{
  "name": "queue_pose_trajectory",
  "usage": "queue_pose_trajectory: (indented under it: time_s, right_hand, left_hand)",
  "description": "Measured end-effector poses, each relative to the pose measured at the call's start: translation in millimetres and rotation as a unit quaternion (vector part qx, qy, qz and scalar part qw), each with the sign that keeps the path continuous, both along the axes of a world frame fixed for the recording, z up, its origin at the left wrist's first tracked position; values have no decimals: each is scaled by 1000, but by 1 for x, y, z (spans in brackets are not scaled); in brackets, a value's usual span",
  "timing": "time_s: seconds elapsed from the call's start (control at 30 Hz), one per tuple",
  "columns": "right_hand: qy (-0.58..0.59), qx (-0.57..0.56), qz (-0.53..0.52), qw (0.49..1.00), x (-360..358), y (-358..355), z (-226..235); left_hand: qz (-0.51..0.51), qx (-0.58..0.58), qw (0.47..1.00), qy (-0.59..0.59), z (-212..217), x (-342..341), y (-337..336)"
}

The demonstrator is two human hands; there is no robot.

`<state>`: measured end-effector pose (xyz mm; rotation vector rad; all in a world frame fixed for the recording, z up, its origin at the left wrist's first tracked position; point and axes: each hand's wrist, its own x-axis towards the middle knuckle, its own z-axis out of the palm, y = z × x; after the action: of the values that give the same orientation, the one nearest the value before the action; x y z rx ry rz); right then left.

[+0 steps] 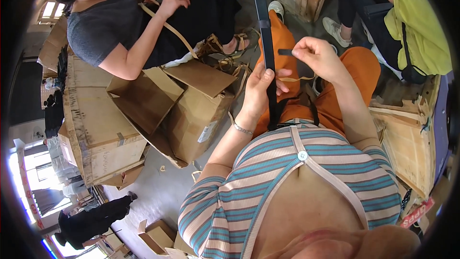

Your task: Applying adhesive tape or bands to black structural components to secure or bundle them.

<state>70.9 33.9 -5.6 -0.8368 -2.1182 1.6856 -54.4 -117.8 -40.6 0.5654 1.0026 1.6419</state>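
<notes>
A long, narrow black strip (263,24) stands upright over my lap, with darker bands across it. My left hand (257,86) is closed around its lower part, the thumb lying along the front. To the right, my right hand (318,57) pinches a short flat black piece (286,52) between thumb and fingertips, its free end pointing toward the strip and apart from it. A thin tan ribbon (299,79) curls below, between my two hands; where its ends attach I cannot tell. Black straps (278,112) lie on my lap at the strip's lower end.
An open cardboard box (191,120) stands on the floor to my left, beside a large wooden crate (103,124). Tan ribbon scraps (235,62) lie near it. A co-worker in grey (110,33) sits front left; another in yellow-green (417,29) sits at right.
</notes>
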Motion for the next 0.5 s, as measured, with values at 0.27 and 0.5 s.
queue_pose_trajectory:
  time_s: [0.27, 0.5]
  right_hand:
    - [84, -50, 2, 995, -9, -6, 3]
    - [74, -48, 12, 996, -31, -14, -15]
  left_hand:
    - [9, 12, 997, -76, -14, -9, 5]
    - [-21, -32, 993, -113, -16, -12, 5]
